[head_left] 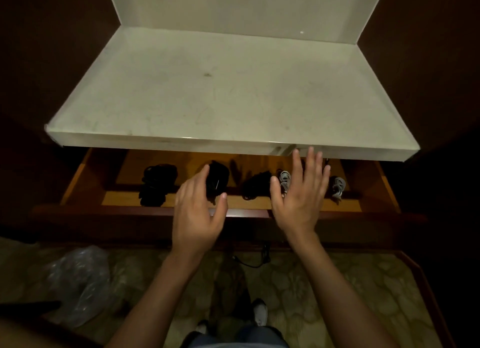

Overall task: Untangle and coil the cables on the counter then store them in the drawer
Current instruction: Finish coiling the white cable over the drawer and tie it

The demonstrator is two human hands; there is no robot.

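The wooden drawer point(78, 181) stands pulled out under the pale counter point(207, 88). Inside it lie three black coiled cables: one at the left point(154, 185), one in the middle point(218, 177) and one to its right point(255, 185). A grey-white coil point(284, 181) shows beside my right thumb, and another grey-white coil point(337, 186) lies further right. My left hand point(198, 212) hovers over the drawer's front edge with relaxed fingers, just in front of the middle black coil. My right hand point(301, 192) is spread flat above the drawer and holds nothing.
A crumpled clear plastic bag point(78, 277) lies on the patterned floor at the lower left. A thin black cable point(249, 260) hangs below the drawer front. Dark wood panels flank the counter on both sides. My shoes point(259, 311) show at the bottom.
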